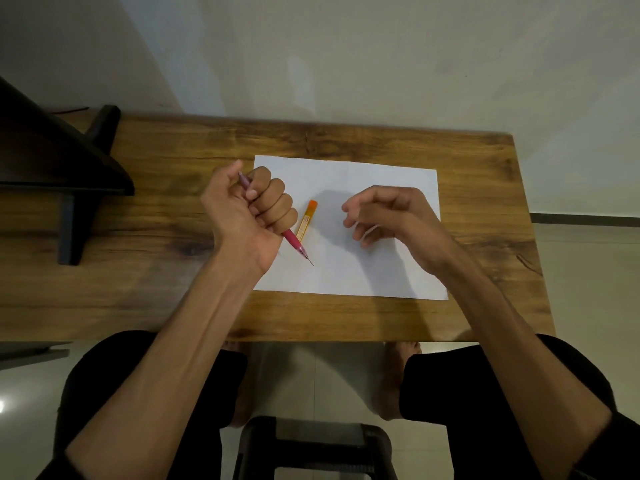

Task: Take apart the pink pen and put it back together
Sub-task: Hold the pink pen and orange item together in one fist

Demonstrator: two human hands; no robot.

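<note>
My left hand [249,209] grips the pink pen [294,242] in a fist, above the left part of a white sheet of paper [349,271]. The pen's thin metal tip points down and to the right, toward the paper. Its upper end shows above my fingers, beside the thumb. My fingers hide the middle of the barrel. My right hand [384,216] hovers over the right part of the sheet with loosely curled fingers and holds nothing. A small orange case [306,220] lies on the paper between my hands, just right of the pen.
The paper lies on a wooden table [166,278]. A black stand [72,181] occupies the table's left end. Below the table's near edge are my knees and a dark stool [315,448]. A pale wall rises behind the table.
</note>
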